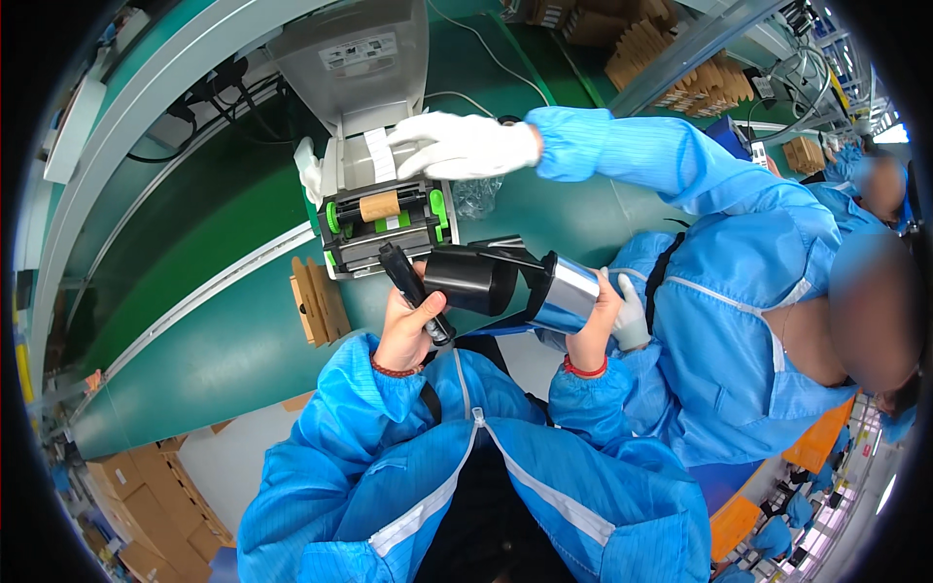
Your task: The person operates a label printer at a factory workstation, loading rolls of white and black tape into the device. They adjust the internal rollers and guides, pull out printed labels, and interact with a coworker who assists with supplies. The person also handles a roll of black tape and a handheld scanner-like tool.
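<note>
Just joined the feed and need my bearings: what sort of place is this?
Likely a factory assembly line: a long green conveyor belt, stacked cardboard boxes, an opened label printer, and a co-worker's gloved hand reaching in, everyone in blue smocks.

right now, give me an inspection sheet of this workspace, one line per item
surface: green bench with a pale strip along it
job's things: open label printer, lid up, cardboard core between green holders; black ribbon roll and shiny roll held in front of it
clutter: cardboard pieces beside the printer; clear bag behind it
grippers: left hand grips a black spindle; right hand holds the shiny roll; a co-worker's gloved hand rests on the printer
cables: white cable and black cables on the bench
surroundings: cartons on the floor, stacked cardboard beyond, people in blue coats
</note>
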{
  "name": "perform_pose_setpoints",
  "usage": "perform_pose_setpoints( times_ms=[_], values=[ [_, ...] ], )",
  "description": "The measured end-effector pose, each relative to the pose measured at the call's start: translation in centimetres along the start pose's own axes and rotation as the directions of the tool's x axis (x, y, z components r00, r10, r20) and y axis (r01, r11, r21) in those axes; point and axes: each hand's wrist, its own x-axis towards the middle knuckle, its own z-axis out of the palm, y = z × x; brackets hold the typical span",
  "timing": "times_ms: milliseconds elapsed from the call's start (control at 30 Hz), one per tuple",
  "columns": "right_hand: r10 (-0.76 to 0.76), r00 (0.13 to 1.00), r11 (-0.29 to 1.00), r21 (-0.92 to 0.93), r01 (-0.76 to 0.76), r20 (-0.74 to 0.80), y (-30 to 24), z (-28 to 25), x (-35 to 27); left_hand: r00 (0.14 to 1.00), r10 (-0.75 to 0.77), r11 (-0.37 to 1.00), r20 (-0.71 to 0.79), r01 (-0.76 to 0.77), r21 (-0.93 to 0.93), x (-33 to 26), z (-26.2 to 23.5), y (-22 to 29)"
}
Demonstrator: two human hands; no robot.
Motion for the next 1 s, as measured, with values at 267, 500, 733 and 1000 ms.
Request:
perform_pose_setpoints(
  times_ms=[267,500,733,1000],
  values=[
    [0.081,0.996,0.996,-0.023,-0.082,-0.037,-1.4,-0.7,-0.4,0.998,0.052,0.999,-0.025,-0.051,0.014,0.8,0.0,0.2],
    [0.064,0.998,0.997,-0.032,-0.064,-0.017,-0.9,-1.7,-1.0,0.93,0.365,0.902,-0.035,-0.344,0.261,0.2,0.8,2.9],
    [0.362,0.863,0.586,0.634,-0.505,0.353,1.6,-2.5,-1.2,0.903,0.421,0.832,0.085,-0.422,0.361,-1.9,1.7,4.2],
    [0.441,0.791,0.491,0.624,-0.608,0.424,1.4,-1.1,-1.4,0.872,0.435,0.794,0.222,-0.489,0.361,-2.6,2.6,4.8]
  ],
)
